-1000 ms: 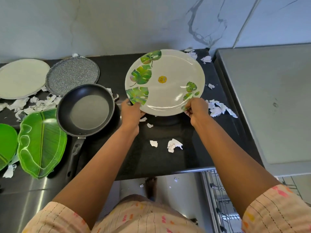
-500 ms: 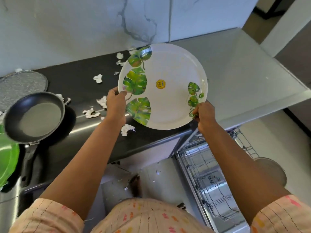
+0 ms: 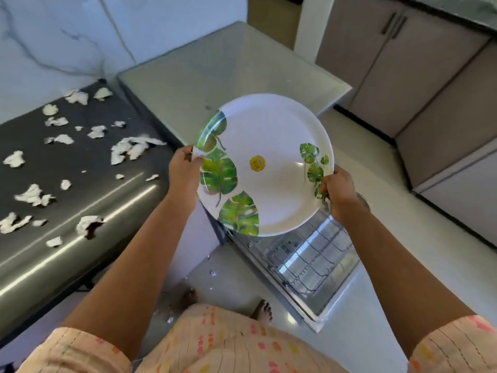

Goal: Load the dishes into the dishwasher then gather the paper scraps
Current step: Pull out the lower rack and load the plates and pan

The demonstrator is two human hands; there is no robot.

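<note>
A large white plate (image 3: 271, 146) with green leaf prints and a yellow sticker is held in the air over the open dishwasher. My left hand (image 3: 184, 172) grips its left rim and my right hand (image 3: 337, 191) grips its lower right rim. Below the plate the pulled-out wire rack (image 3: 309, 259) of the dishwasher shows, partly hidden by the plate. Several white paper scraps (image 3: 134, 149) lie scattered on the dark countertop (image 3: 67, 162) to the left.
The dishwasher's grey top (image 3: 228, 74) lies behind the plate. Taupe cabinets (image 3: 419, 76) stand to the right across a pale floor (image 3: 403, 251). A few small scraps lie on the floor near my bare feet (image 3: 262, 309). A marble wall backs the counter.
I have turned right and carried the plate off the counter until it hangs above the dishwasher rack. The pan and other dishes have gone out of view.
</note>
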